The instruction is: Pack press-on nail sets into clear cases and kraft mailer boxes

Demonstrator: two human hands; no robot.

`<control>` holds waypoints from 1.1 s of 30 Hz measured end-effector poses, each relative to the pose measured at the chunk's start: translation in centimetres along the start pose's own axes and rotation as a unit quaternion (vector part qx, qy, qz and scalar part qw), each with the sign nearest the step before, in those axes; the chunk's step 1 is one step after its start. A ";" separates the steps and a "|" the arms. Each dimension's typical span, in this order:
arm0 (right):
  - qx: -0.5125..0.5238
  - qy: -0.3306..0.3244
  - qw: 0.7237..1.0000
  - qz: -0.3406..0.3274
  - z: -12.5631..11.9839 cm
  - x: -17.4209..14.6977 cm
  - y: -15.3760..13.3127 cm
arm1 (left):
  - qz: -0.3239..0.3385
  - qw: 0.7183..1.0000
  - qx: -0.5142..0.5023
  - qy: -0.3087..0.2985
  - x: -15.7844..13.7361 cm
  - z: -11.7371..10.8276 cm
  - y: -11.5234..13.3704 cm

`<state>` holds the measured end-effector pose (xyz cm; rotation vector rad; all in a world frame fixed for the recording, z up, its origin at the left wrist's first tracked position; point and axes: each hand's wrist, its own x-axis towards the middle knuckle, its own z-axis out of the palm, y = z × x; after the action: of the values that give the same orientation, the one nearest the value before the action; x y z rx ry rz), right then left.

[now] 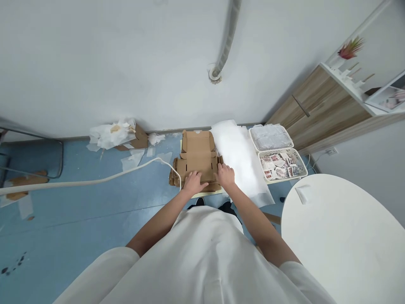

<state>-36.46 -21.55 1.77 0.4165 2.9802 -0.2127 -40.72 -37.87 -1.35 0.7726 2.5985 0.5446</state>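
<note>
A flat, unfolded cardboard box (199, 160) lies on top of a stack of similar brown box blanks (173, 177) in front of me. My left hand (194, 183) rests on its near edge with the thumb stretched to the right. At the right side flap, my right hand (225, 174) touches the cardboard, its fingers bent over the edge; whether they pinch the flap is hard to make out. White foam sheets (237, 156) lie right beside the stack, close to my right hand.
Two white baskets stand on the right, one with clear plastic packs (271, 136), one with printed packets (281, 164). A round white table (341, 236) is at lower right. A white cable (95, 181) crosses from the left to the stack. Packing scraps (112, 134) lie by the wall.
</note>
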 end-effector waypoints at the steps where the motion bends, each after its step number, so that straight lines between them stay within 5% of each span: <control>1: -0.016 -0.004 1.000 0.001 0.0 0.2 -0.2 | -0.008 1.000 0.003 -0.005 0.0 0.2 -0.2; 6: -0.047 -0.029 0.998 0.028 -0.2 1.0 -0.2 | -0.011 1.000 0.007 -0.006 0.1 0.6 -1.0; 14: 0.075 -0.026 0.990 0.120 -0.5 0.2 1.2 | 0.056 0.998 0.034 -0.018 1.1 0.2 -2.1; 19: 0.085 0.091 0.992 -0.025 -0.2 -2.2 -0.1 | 0.066 0.991 0.112 -0.042 1.7 0.0 -2.0; 23: 0.040 -0.025 0.985 -0.169 1.0 -3.3 -2.5 | 0.055 0.989 0.128 -0.046 2.0 -0.3 -1.6; 27: -0.002 -0.130 0.985 -0.116 2.2 -3.3 -3.5 | 0.034 0.989 0.133 -0.046 1.9 -0.9 -1.4; 33: 0.042 -0.181 0.979 -0.088 2.6 -3.0 -2.7 | 0.045 0.993 0.112 0.011 1.0 -2.2 -1.6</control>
<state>-34.11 -25.28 -0.06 0.1056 2.6528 -0.3867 -43.20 -39.14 -0.40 0.9626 2.6859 0.2891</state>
